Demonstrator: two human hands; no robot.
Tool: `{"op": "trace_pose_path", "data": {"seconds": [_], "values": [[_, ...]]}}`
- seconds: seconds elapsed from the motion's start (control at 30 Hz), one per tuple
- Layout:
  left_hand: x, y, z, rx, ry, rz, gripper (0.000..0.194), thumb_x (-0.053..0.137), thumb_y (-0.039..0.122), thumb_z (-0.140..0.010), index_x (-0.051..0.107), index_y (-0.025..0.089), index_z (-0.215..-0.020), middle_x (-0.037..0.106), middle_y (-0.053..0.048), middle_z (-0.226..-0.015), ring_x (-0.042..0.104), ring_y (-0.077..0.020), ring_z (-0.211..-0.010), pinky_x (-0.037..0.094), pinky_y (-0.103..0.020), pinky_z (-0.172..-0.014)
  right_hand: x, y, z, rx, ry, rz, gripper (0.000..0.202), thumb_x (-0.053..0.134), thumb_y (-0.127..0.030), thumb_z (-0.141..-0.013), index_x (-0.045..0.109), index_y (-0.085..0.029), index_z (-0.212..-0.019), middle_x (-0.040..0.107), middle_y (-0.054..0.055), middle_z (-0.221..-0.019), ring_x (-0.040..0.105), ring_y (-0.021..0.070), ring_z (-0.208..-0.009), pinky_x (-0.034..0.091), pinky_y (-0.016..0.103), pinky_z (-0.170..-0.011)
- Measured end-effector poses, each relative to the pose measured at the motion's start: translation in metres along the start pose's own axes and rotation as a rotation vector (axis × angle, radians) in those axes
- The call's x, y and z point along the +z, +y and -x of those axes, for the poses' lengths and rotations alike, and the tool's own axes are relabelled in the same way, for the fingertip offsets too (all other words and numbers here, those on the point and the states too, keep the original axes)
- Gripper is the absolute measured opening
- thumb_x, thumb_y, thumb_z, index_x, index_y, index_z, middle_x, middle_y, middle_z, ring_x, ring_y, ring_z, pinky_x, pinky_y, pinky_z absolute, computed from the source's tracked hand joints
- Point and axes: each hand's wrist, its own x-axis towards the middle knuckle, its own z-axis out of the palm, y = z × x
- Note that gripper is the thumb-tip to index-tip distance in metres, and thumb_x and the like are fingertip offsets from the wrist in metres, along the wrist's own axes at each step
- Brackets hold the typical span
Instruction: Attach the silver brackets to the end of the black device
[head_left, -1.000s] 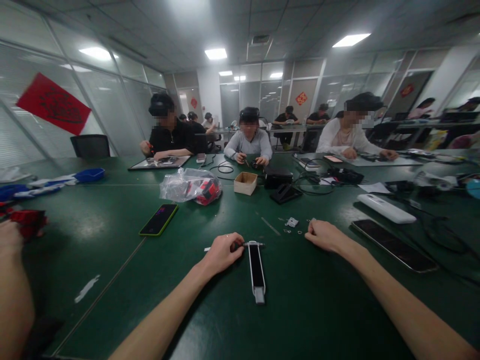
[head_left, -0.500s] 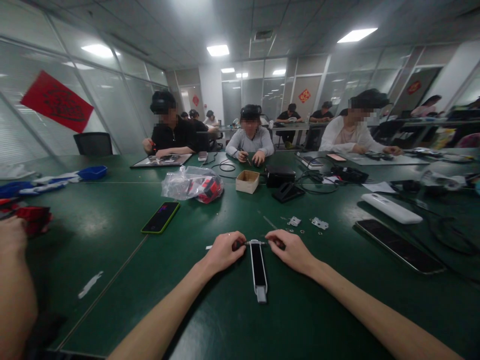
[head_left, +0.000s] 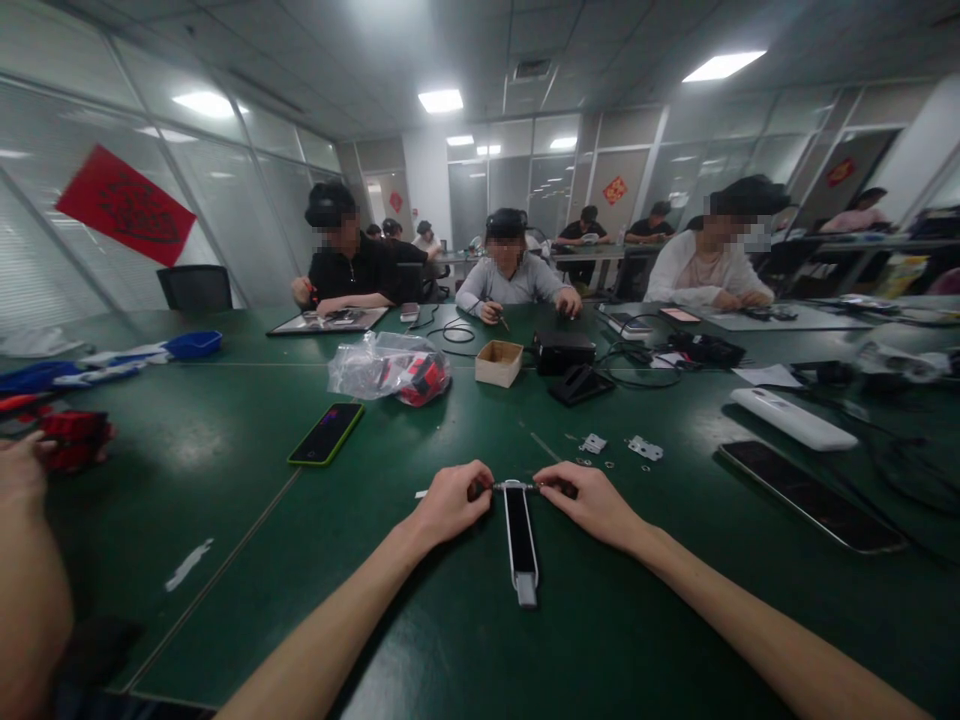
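Note:
A long, narrow device [head_left: 520,535] with a white frame, a black face and a grey end lies on the green table in front of me. Across its far end runs a thin metal rod [head_left: 499,487]. The fingertips of my left hand [head_left: 450,505] are closed on the rod's left end. At the right end, my right hand [head_left: 592,505] pinches the rod between thumb and forefinger. The fingers hide both tips of the rod. Beyond my right hand lie two small metal plates, one nearer [head_left: 594,443] and one farther right [head_left: 646,448], with several tiny rings around them.
A green-cased phone [head_left: 325,434] lies left, a dark phone [head_left: 814,497] and white case [head_left: 793,418] right. Ahead are a plastic bag [head_left: 367,370], a small box [head_left: 499,368] and black cables. Another person's hand [head_left: 19,475] holds something red at far left. Co-workers sit opposite.
My right fingers have closed in on the rod's right end. My left hand keeps its hold. The whole view has shifted slightly. The person opposite has moved one hand outward.

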Motion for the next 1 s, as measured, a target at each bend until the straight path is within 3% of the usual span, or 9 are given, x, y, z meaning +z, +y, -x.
{"op": "trace_pose_path", "data": {"seconds": [0.63, 1.0], "values": [[0.0007, -0.0015, -0.0005, 0.002, 0.006, 0.008, 0.010, 0.053, 0.015, -0.075, 0.058, 0.018, -0.083, 0.061, 0.002, -0.069, 0.055, -0.0113, -0.059, 0.041, -0.020, -0.055, -0.0002, -0.0005, -0.0013, -0.062, 0.006, 0.000, 0.014, 0.055, -0.025, -0.084, 0.061, -0.020, -0.095, 0.061, 0.003, -0.094, 0.057, 0.0158, -0.082, 0.048, 0.031, -0.071], [-0.0017, 0.0016, -0.0006, -0.013, 0.026, -0.044, 0.006, 0.053, 0.017, -0.076, 0.058, 0.017, -0.080, 0.059, 0.002, -0.066, 0.053, -0.0119, -0.058, 0.039, -0.021, -0.055, 0.0002, -0.0016, -0.0016, -0.018, -0.038, 0.026, 0.016, 0.055, -0.026, -0.083, 0.062, -0.020, -0.096, 0.062, 0.003, -0.096, 0.057, 0.0156, -0.085, 0.049, 0.031, -0.073]]}}
